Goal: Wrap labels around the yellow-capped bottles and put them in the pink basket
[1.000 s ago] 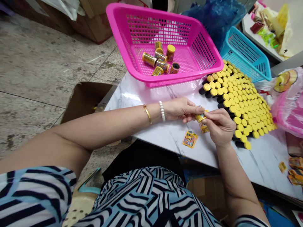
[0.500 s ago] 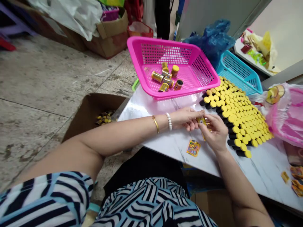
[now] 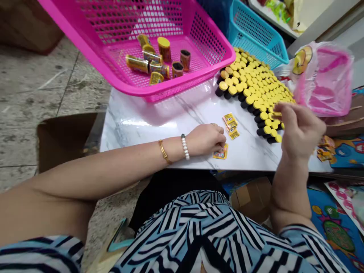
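Now the left hand curls onto an illegible label, right hand half-curled near yellow caps, each grip's hold unclear.

The table top is smooth and glossy, veined like marble. The pink basket at the upper left is of shiny moulded plastic; the blue basket at the top right of centre looks plastic also. The small labels near the centre have a light gloss – coated paper or thin film, I cannot tell which. The bangle is of polished, gold-coloured metal. At the bottom the shirt is of matt cloth, and at the left the speckled floor looks rough – like stone.
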A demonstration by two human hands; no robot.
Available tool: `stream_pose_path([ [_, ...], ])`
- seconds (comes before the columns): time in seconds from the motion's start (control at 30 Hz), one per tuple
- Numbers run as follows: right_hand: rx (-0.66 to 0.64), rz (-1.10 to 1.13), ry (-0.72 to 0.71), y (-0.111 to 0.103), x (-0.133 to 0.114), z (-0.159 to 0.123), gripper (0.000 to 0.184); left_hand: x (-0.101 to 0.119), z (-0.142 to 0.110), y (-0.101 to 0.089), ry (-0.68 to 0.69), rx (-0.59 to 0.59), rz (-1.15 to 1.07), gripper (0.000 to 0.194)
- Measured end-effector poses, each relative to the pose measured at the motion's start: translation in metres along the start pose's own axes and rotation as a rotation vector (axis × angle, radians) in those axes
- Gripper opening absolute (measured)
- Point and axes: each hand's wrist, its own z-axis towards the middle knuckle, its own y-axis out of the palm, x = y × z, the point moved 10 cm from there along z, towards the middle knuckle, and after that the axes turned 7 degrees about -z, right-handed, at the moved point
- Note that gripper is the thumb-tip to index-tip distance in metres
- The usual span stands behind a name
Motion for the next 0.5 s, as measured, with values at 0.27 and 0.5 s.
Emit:
stream_pose_path([
  [0.27,-0.225,0.147,0.402,0.032,0.058,-0.125,0.027,0.012,0.000,-0.004,0.052,0.094,0.152,0.016],
  [0.5,-0.501,0.524,0.563,0.104,0.056,-0.120,0.032,0.023,-0.003,-0.044,0.154,0.354,-0.095,0.013],
])
